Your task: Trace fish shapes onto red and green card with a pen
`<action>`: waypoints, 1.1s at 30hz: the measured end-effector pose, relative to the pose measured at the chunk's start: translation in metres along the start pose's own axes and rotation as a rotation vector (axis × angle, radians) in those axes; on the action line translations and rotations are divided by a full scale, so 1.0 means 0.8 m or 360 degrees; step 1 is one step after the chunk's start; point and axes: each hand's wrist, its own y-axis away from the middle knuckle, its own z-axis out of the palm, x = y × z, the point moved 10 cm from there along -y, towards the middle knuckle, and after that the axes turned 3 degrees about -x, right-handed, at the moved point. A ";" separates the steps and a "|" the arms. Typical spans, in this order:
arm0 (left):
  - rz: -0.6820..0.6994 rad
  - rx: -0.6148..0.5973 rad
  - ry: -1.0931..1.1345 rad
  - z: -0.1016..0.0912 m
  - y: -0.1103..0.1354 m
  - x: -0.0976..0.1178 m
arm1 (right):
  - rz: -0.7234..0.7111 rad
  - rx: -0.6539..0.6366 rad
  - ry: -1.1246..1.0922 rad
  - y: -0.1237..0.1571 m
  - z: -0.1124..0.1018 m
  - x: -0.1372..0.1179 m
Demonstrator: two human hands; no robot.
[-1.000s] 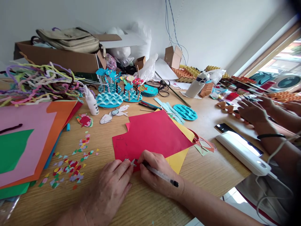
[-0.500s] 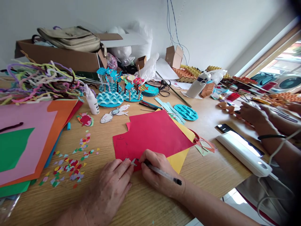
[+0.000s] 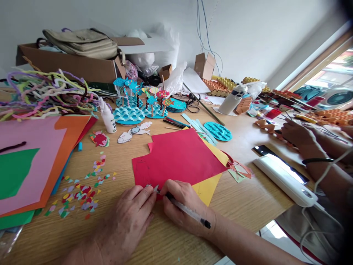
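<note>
My right hand [image 3: 183,208] grips a clear pen [image 3: 187,211], its tip down at the near edge of a red paper sheet [image 3: 176,156]. My left hand [image 3: 129,221] lies on the wooden table [image 3: 165,243] beside it, fingertips pressing a small grey paper shape [image 3: 154,188] onto the red sheet. A yellow sheet [image 3: 206,186] lies under the red one.
Large pink, orange and green sheets [image 3: 33,162] lie at the left, with paper confetti [image 3: 82,193] near them. Behind are a glue bottle [image 3: 107,117], blue wave discs with fish [image 3: 140,106], pipe cleaners [image 3: 46,94] and a cardboard box [image 3: 71,64]. Another person's hands [image 3: 300,136] work at the right, beside a white device [image 3: 284,180].
My hands have stayed at the red sheet's near edge; the pen has tilted slightly. The other person's hands have shifted a little at the right.
</note>
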 end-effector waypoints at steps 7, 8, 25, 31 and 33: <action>-0.0129 -0.0015 0.0013 0.010 0.005 -0.003 | 0.0013 -0.0043 -0.0084 -0.001 0.000 0.004; -0.0109 -0.0026 0.0005 0.009 0.003 -0.002 | 0.0018 -0.0058 -0.0092 -0.002 0.001 0.005; 0.0013 0.0005 -0.0089 -0.003 -0.005 0.006 | 0.0103 -0.0134 -0.0148 0.004 -0.003 0.010; -0.0025 0.0036 -0.0078 -0.001 -0.002 0.005 | 0.0148 -0.0047 -0.0246 0.001 -0.006 0.017; -0.0059 0.0041 -0.0082 0.002 0.000 0.005 | 0.0130 -0.0032 -0.0242 0.000 -0.005 0.018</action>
